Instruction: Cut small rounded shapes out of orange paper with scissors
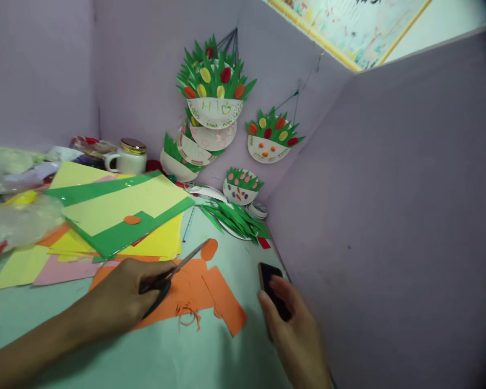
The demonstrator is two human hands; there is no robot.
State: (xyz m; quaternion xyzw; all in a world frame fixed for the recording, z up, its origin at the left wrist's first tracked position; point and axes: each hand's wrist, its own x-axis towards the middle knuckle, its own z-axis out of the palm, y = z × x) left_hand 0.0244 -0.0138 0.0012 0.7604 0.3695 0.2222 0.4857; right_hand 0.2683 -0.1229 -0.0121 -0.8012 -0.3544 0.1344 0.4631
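My left hand (119,297) is closed around the handles of a pair of scissors (173,273). Their blades point up and to the right, with the tip by a small orange paper oval (209,249). Beneath the scissors lies a sheet of orange paper (192,283), with a cut orange strip (229,305) at its right and thin orange scraps (189,315) on it. My right hand (299,335) is over a dark phone (266,275) near the wall, thumb and finger spread apart. A fingertip appears to touch the phone; its lower part is partly covered.
Stacked coloured sheets (121,200) lie at the left, one bearing another orange oval (132,220). Behind them stands a white lidded mug (132,158). Plastic bags (24,216) crowd the left edge. Green paper strips (233,219) lie near the corner. Paper-plate baskets (214,111) hang on the wall.
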